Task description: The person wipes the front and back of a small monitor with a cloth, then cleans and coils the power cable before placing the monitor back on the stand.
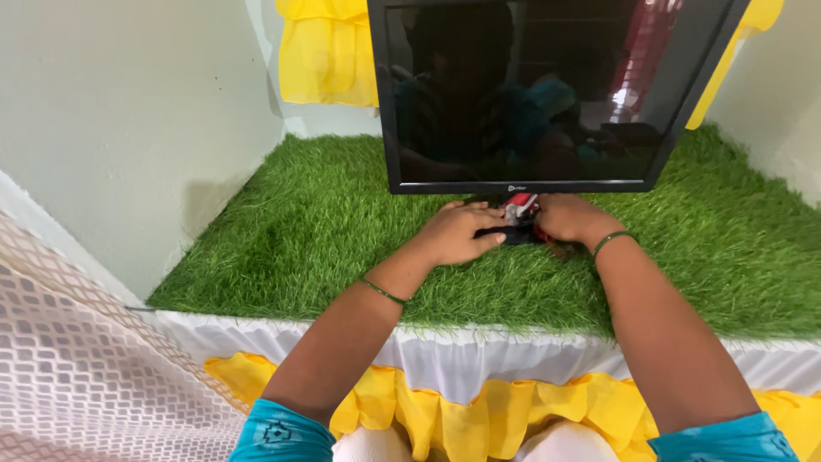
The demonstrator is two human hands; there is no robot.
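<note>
Left hand (460,233) lies palm-down on the artificial grass mat (282,231), just below the black monitor (547,90), fingers curled onto the monitor's black base (511,234). Tucked between both hands, right under the screen's lower edge, sits a small red and white object (520,205). Right hand (571,219) closes over the base's right end, fingers hidden beneath.

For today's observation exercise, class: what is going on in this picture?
A person reaches both arms across a table covered in green turf. The left hand and right hand meet at a small dark object with a red and white part, just under a dark monitor. What the fingers are doing there cannot be made out.
</note>
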